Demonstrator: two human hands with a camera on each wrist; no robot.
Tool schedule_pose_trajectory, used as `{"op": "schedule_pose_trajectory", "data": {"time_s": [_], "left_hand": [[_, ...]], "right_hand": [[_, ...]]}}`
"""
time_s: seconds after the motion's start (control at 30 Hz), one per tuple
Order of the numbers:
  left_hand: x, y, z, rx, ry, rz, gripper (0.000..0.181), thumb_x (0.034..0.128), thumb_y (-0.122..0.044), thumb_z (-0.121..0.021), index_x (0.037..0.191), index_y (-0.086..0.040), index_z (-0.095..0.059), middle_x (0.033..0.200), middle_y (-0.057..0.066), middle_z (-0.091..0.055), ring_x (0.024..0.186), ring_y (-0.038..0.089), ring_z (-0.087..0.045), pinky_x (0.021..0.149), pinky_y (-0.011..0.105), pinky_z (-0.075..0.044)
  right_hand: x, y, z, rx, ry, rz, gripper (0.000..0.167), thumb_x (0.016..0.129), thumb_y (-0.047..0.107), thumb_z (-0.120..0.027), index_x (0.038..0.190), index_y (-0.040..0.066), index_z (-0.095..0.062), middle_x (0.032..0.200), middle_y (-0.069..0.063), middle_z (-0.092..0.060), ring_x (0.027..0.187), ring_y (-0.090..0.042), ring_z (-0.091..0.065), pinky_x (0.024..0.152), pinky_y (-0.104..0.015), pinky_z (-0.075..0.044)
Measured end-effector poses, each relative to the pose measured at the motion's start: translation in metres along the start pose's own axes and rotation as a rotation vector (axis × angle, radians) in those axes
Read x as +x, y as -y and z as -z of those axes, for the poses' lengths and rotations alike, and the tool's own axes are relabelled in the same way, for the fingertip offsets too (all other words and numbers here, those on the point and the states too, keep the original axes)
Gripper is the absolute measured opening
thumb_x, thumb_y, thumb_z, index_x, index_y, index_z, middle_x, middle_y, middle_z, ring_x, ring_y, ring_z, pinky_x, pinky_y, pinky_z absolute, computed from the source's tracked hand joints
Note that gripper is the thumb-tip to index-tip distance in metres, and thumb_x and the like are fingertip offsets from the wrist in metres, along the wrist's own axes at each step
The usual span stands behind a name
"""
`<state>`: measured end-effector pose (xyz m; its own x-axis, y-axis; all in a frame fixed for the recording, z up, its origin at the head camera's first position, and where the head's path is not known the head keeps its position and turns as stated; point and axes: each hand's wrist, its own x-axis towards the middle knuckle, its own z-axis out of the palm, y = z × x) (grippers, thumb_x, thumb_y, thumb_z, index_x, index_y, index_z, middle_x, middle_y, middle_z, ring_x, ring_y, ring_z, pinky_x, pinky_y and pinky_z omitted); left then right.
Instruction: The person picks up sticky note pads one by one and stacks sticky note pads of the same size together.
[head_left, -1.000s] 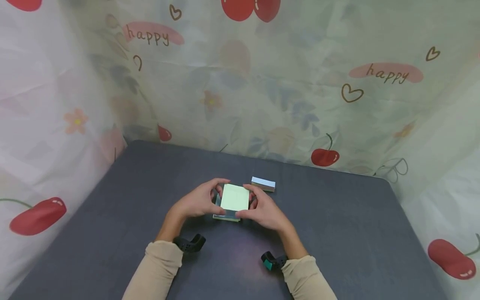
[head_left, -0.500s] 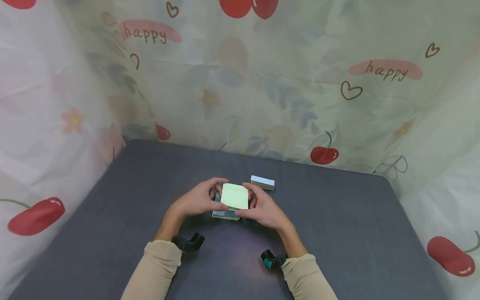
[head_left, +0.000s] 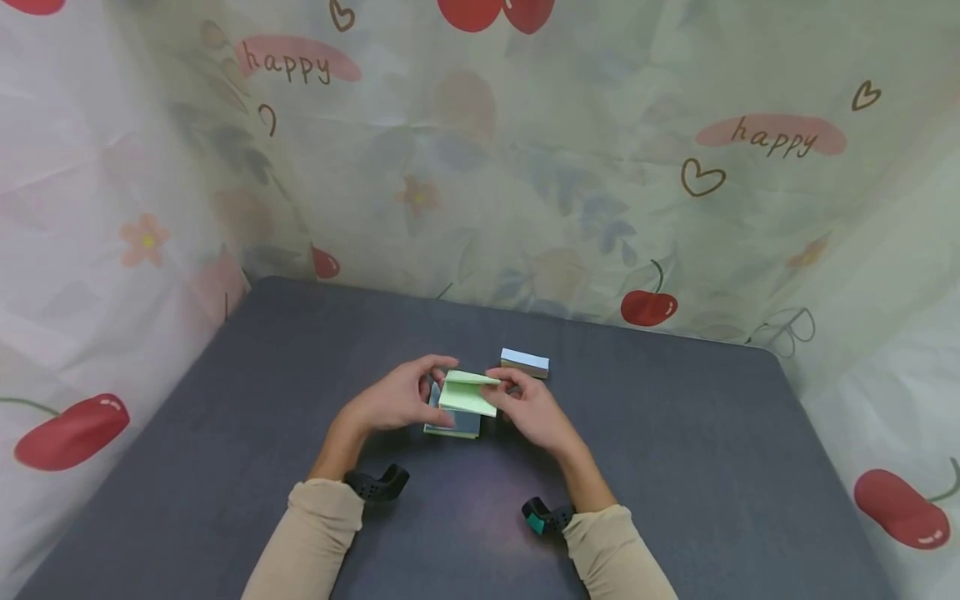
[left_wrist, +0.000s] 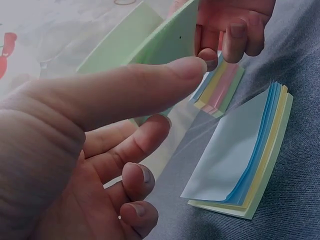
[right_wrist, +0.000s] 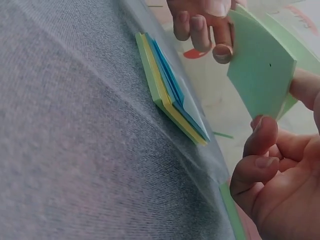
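A pale green sticky note pad (head_left: 467, 400) is held above the table between both hands. Its upper leaf (head_left: 468, 377) is raised, standing apart from the rest. My left hand (head_left: 393, 396) grips the pad's left side, thumb in front and fingers behind. At the right corner, my right hand (head_left: 538, 417) pinches the raised leaf between thumb and finger. Below the pad lies a sticky note stack (left_wrist: 235, 150) with pale blue, blue, yellow and green layers. A small dark dot marks the green paper (right_wrist: 265, 75) in both wrist views.
A second block of coloured notes (head_left: 525, 363), with a pink layer seen in the left wrist view, stands behind the right hand. The dark grey table (head_left: 675, 450) meets a printed curtain (head_left: 487, 167) at the back and sides.
The pad's flat top leaf has been lifted and now tilts up and away. My right thumb and fingers have shifted from the pad's side to that leaf. The left hand stays nearly still.
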<state>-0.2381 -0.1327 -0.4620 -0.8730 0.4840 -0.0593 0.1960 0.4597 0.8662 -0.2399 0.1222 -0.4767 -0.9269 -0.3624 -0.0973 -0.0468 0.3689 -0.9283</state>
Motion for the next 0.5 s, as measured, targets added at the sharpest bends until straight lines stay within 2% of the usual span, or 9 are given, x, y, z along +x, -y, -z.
{"op": "schedule_pose_trajectory", "data": {"time_s": [0.17,0.3,0.4,0.5], "left_hand": [[0.0001,0.0,-0.0001,-0.013,-0.001,-0.001,0.087,0.0821,-0.026,-0.087,0.154,-0.007,-0.041,0.12,0.008,-0.056,0.075,0.018,-0.048,0.063,0.026,-0.043],[0.0003,-0.0011,-0.0001,-0.021,-0.008,0.007,0.078,0.0882,-0.035,-0.081,0.152,-0.008,-0.045,0.12,0.008,-0.057,0.079,0.019,-0.05,0.066,0.027,-0.044],[0.0005,-0.0014,0.0001,-0.022,-0.02,0.013,0.075,0.0895,-0.034,-0.08,0.152,-0.008,-0.046,0.12,0.008,-0.058,0.079,0.019,-0.05,0.065,0.027,-0.044],[0.0006,-0.0008,0.0007,-0.012,-0.037,0.012,0.082,0.0865,-0.029,-0.083,0.154,-0.007,-0.041,0.118,0.009,-0.058,0.078,0.019,-0.05,0.065,0.027,-0.044]], "right_hand": [[-0.0011,0.0019,-0.0017,0.008,-0.004,0.002,0.049,0.099,0.035,-0.067,0.141,0.012,-0.059,0.11,-0.007,-0.055,0.08,-0.018,-0.056,0.076,-0.037,-0.051],[-0.0005,0.0007,-0.0025,0.009,-0.014,0.009,0.05,0.099,0.033,-0.068,0.142,0.01,-0.058,0.109,-0.007,-0.056,0.079,-0.018,-0.056,0.075,-0.035,-0.051],[0.0001,0.0003,-0.0025,0.013,-0.01,0.018,0.051,0.098,0.031,-0.069,0.143,0.01,-0.057,0.108,-0.007,-0.056,0.075,-0.017,-0.054,0.071,-0.032,-0.049],[0.0002,-0.0001,-0.0019,0.005,0.012,0.029,0.058,0.096,0.028,-0.072,0.147,0.01,-0.052,0.11,-0.007,-0.057,0.068,-0.014,-0.048,0.064,-0.027,-0.044]]}}
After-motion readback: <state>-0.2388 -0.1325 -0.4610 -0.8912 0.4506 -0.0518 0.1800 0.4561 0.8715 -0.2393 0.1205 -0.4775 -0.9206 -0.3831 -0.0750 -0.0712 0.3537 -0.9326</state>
